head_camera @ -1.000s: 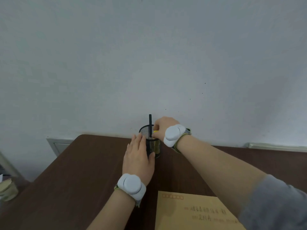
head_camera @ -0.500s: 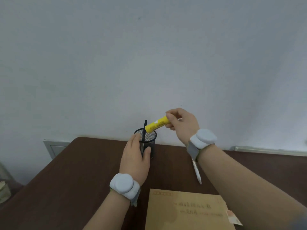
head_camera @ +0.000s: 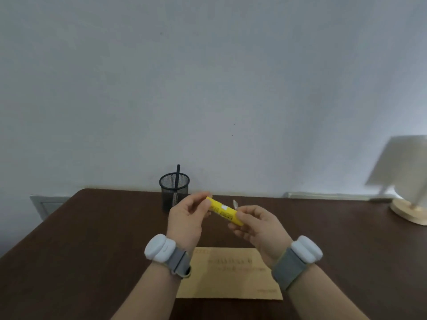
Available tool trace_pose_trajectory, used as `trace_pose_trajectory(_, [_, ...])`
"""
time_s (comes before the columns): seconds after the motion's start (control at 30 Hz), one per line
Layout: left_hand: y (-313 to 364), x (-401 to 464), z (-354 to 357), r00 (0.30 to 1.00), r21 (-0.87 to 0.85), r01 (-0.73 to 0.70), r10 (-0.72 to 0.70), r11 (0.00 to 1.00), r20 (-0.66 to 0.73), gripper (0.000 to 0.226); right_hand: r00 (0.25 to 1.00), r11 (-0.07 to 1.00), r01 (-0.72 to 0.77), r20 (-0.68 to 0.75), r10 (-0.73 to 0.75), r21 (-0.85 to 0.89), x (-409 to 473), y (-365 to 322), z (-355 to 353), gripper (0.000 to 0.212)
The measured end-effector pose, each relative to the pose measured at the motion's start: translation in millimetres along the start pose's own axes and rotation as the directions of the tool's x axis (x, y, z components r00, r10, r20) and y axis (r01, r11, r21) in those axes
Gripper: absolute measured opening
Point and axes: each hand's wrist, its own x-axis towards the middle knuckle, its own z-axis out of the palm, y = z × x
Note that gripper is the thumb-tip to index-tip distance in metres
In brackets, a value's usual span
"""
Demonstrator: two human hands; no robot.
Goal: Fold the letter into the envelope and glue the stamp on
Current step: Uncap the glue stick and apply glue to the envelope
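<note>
Head view, looking down at a dark brown wooden desk [head_camera: 92, 239]: both hands hold a yellow plastic glue stick [head_camera: 223, 211] in the air above and beyond a flat tan paper envelope [head_camera: 228, 276], which lies face up with faint printed lines on it. The stick's long axis slopes from upper left to lower right. The left hand [head_camera: 187, 220] pinches its upper end between thumb and fingers; the right hand [head_camera: 256, 227] is curled around its lower end. Both hands are on it, so neither is nearer. Judging by this two-ended grip, the step in hand is pulling or twisting off the cap, a pull along that sloping axis. The stick looks smooth, rigid and cylindrical, with a printed label.

Beyond the envelope, a black wire-mesh pen holder [head_camera: 174, 189] stands by the wall with one dark pen upright in it. A pale, thin object lies just behind the stick; I cannot tell what it is. Far to the envelope's right stands a lamp with a pale shade and round wooden base [head_camera: 406, 211]. No stamp or letter shows. Each wrist wears a white band device.
</note>
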Motion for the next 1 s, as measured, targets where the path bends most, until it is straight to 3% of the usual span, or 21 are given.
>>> trace_pose_trajectory(0.1, [-4, -8, 6, 0.998, 0.017, 0.020, -0.021, 1.000, 0.067, 0.016, 0.997, 0.962, 0.076, 0.043, -0.067, -0.262, -12, 5, -14, 0.013])
trace_pose_trajectory(0.2, [-7, -15, 12, 0.990, 0.126, -0.001, -0.016, 0.992, 0.137, 0.015, 0.983, 0.811, 0.179, 0.141, -0.120, -0.557, -22, 7, -21, 0.015])
trace_pose_trajectory(0.33, [-9, -26, 19, 0.987, 0.215, 0.000, -0.035, 0.977, 0.157, 0.021, 0.977, 0.741, 0.208, 0.166, -0.132, -0.638, -30, 15, -26, 0.012])
trace_pose_trajectory(0.4, [-11, -32, 20, 0.990, 0.275, -0.005, -0.034, 0.962, 0.134, 0.026, 0.987, 0.828, 0.161, 0.073, -0.145, -0.537, -28, 18, -31, 0.013])
trace_pose_trajectory(0.47, [-15, -41, 22, 0.988, 0.362, -0.011, -0.046, 0.932, 0.147, 0.030, 0.994, 0.940, 0.092, -0.019, -0.104, -0.329, -28, 22, -37, 0.013])
trace_pose_trajectory(0.53, [-18, -51, 25, 0.978, 0.437, -0.008, -0.084, 0.899, 0.191, 0.035, 0.994, 0.980, 0.061, -0.076, -0.077, -0.189, -27, 24, -40, 0.021])
trace_pose_trajectory(0.67, [-21, -66, 35, 0.950, 0.566, -0.080, -0.109, 0.821, 0.292, 0.036, 0.998, 0.996, 0.033, -0.045, -0.036, -0.079, -29, 30, -45, 0.038])
trace_pose_trajectory(0.8, [-20, -69, 39, 0.946, 0.624, -0.208, -0.006, 0.753, 0.323, 0.019, 0.997, 0.990, -0.016, -0.072, 0.006, -0.138, -31, 31, -50, 0.036])
trace_pose_trajectory(0.93, [-25, -77, 44, 0.896, 0.716, -0.414, 0.115, 0.561, 0.428, 0.021, 0.979, 0.979, -0.183, -0.077, 0.190, 0.084, -27, 30, -57, 0.046])
trace_pose_trajectory(1.0, [-26, -80, 51, 0.873, 0.759, -0.473, 0.123, 0.447, 0.472, 0.025, 0.968, 0.976, -0.199, -0.137, 0.210, 0.090, -24, 31, -56, 0.052])
